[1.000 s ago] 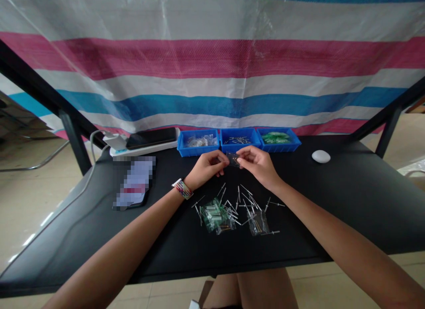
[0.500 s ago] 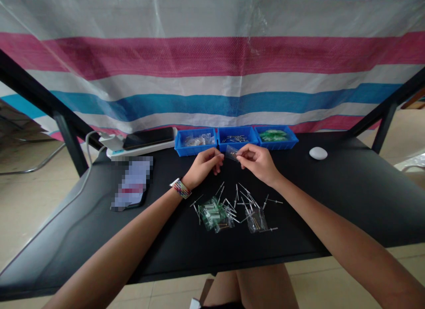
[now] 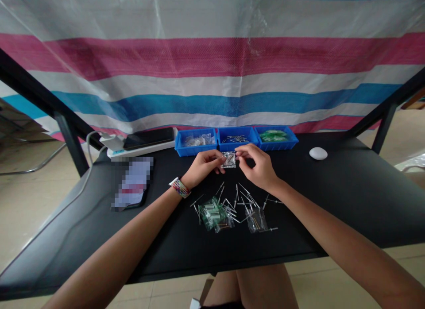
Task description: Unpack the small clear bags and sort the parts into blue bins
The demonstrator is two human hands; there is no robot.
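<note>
Between my hands is a small clear plastic bag (image 3: 229, 160) with small pieces inside that I cannot make out. My left hand (image 3: 206, 166) pinches its left edge between thumb and fingers. At the bag's right edge, the fingertips of my right hand (image 3: 257, 165) are closed on its upper corner. Below the hands, loose blind rivets (image 3: 250, 197) lie scattered on the black table (image 3: 172, 251). Among them are a green plastic bag (image 3: 210, 214) with pale pieces in it and a clear bag (image 3: 256, 219) with brass-coloured pieces.
Three blue bins stand behind my hands: one with clear bags (image 3: 199, 140), one with rivets (image 3: 237, 137), one with green bags (image 3: 274, 135). To the left are a phone (image 3: 133, 183) and a power strip (image 3: 142, 151) with a dark device on it. A white mouse (image 3: 318, 153) sits right.
The small bag has turned flat toward me and shifted slightly left, into my left hand's fingers. Earlier only my right hand held it; its fingers have moved to the bag's right edge.
</note>
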